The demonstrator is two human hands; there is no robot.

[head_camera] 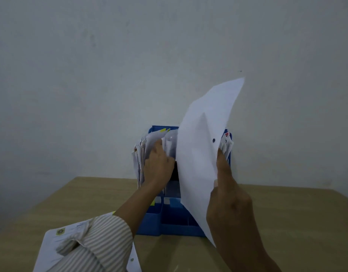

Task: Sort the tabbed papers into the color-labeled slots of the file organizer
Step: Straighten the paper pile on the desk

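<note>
A blue file organizer [169, 222] stands on the table against the wall, with several papers upright in its slots. My right hand [228, 205] holds a white sheet [200, 154] with a punched hole, tilted over the organizer's middle. My left hand [159, 163] presses against the filed papers [143, 152] on the left, holding them aside beside a dark gap. Yellow tabs [163, 130] stick up from the left papers; red marks show on the papers at the right [227, 143]. Slot labels at the front are partly hidden by my arm.
A stack of printed papers [57, 244] lies on the wooden table [287, 222] at the near left, under my striped sleeve. A plain grey wall rises right behind the organizer.
</note>
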